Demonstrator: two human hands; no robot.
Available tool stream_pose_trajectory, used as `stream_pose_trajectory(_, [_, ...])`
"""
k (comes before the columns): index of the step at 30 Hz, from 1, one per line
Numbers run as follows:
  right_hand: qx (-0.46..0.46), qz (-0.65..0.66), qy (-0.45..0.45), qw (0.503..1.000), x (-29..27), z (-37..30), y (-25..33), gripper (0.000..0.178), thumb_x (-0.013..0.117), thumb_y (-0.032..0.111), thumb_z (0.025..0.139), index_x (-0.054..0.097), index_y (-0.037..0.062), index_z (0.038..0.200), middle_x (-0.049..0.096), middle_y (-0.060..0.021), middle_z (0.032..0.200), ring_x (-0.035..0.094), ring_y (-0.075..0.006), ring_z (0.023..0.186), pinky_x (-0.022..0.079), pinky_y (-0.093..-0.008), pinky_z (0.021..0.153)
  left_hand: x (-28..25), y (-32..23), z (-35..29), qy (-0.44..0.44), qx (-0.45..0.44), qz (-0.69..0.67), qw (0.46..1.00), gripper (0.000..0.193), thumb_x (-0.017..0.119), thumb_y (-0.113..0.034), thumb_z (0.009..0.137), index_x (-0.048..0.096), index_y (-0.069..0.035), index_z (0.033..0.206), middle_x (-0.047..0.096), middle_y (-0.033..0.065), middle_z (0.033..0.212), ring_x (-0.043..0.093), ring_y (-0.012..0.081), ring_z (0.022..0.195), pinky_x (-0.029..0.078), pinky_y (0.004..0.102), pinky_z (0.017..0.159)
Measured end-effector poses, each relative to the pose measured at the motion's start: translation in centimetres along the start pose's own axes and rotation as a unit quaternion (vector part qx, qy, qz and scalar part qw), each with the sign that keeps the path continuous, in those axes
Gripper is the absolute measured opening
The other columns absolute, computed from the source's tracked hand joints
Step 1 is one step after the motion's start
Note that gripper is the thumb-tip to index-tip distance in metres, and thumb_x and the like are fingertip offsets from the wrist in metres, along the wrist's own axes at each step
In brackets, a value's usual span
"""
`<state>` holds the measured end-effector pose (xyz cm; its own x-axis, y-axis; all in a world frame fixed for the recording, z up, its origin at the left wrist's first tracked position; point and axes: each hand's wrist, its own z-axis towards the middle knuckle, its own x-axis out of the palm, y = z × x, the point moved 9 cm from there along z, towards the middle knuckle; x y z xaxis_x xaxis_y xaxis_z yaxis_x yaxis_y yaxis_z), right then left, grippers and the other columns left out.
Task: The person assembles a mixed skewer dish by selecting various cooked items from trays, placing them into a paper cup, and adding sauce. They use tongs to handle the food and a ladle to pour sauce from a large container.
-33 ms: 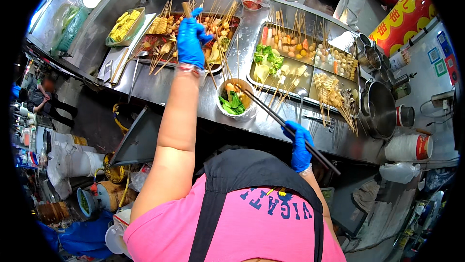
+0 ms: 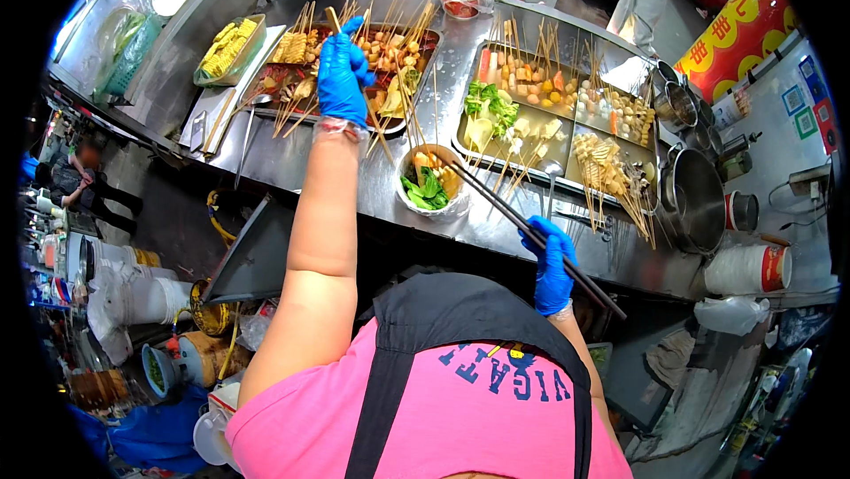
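My left hand (image 2: 343,81), in a blue glove, is raised over the red-broth tray (image 2: 427,72). Its fingers are pinched around a bamboo skewer (image 2: 333,20), whose lower end is hidden by the hand. My right hand (image 2: 552,262), also gloved in blue, grips long dark chopsticks (image 2: 500,204) near the counter's front edge. Their far tips reach the rim of a bag-lined bowl (image 2: 409,196). Inside that bowl are green leaves (image 2: 428,191) and orange-and-yellow food (image 2: 443,173), with several skewers leaning up from it.
Right of the bowl stands a divided tray (image 2: 567,116) of skewered food and greens, with a ladle (image 2: 551,180) in it. Metal pots (image 2: 695,200) crowd the right end. A yellow-food tub (image 2: 232,50) sits left. Across the counter (image 2: 447,54) stand people near a filled cup (image 2: 462,6).
My left hand has shifted slightly left with the skewer, its fingers turned a little. My right hand and the chopsticks have moved very slightly to the right.
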<state>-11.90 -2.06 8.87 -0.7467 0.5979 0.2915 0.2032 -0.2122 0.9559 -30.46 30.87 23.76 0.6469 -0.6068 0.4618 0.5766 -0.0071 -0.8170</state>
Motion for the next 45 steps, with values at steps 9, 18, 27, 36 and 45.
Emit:
stream_pose_trajectory(9, [-0.091, -0.086, 0.104, 0.987, 3.4, 1.7, 1.6, 0.026, 0.048, 0.018, 0.092, 0.053, 0.0035, 0.113, 0.053, -0.0149, 0.119, 0.056, -0.0238, 0.103, 0.048, -0.0349, 0.084, -2.5, 15.5, -0.4, 0.01, -0.181, 0.411, 0.894, 0.033, 0.06, -0.025, 0.081, 0.054, 0.003, 0.098, 0.062, 0.0116, 0.071, 0.06, 0.0162, 0.058, 0.046, 0.0295, 0.055])
stream_pose_trajectory(18, [-0.04, -0.138, 0.147, 0.979, 5.9, 1.7, 0.6, 0.024, 0.049, 0.013, 0.091, 0.059, 0.0069, 0.113, 0.052, -0.0146, 0.124, 0.048, -0.0216, 0.116, 0.037, -0.0325, 0.097, 0.0, 17.7, -0.7, 0.056, -0.258, 0.449, 0.854, 0.026, 0.065, -0.027, 0.076, 0.062, -0.004, 0.086, 0.057, 0.0041, 0.062, 0.053, 0.01, 0.053, 0.04, 0.0238, 0.048])
stream_pose_trajectory(27, [-0.014, -0.126, 0.114, 0.985, 3.5, 0.3, -0.1, 0.024, 0.048, 0.016, 0.093, 0.063, 0.0045, 0.107, 0.056, -0.0142, 0.12, 0.055, -0.0176, 0.104, 0.043, -0.0286, 0.089, 1.3, 11.8, -2.2, 0.008, -0.172, 0.291, 0.941, 0.016, 0.064, -0.023, 0.08, 0.064, -0.008, 0.084, 0.058, 0.0, 0.063, 0.047, 0.0053, 0.052, 0.034, 0.0196, 0.047])
stream_pose_trajectory(36, [-0.021, -0.114, 0.129, 0.985, 3.3, 0.8, -0.3, 0.03, 0.043, 0.021, 0.095, 0.06, 0.0011, 0.109, 0.054, -0.018, 0.12, 0.052, -0.0236, 0.112, 0.043, -0.0329, 0.09, 1.3, 7.0, -1.6, -0.054, -0.106, 0.276, 0.954, 0.019, 0.068, -0.022, 0.079, 0.064, -0.006, 0.088, 0.057, -0.0018, 0.064, 0.049, 0.0037, 0.052, 0.034, 0.0177, 0.046])
stream_pose_trajectory(45, [0.03, 0.077, -0.003, 0.997, -0.6, 1.6, 0.3, 0.036, 0.036, 0.032, 0.096, 0.055, 0.003, 0.105, 0.058, -0.0143, 0.109, 0.057, -0.0249, 0.1, 0.047, -0.0342, 0.086, -3.3, -3.7, -3.4, -0.214, 0.042, 0.31, 0.926, 0.025, 0.052, -0.033, 0.09, 0.063, -0.01, 0.092, 0.062, 0.001, 0.083, 0.056, 0.0086, 0.069, 0.041, 0.0187, 0.051])
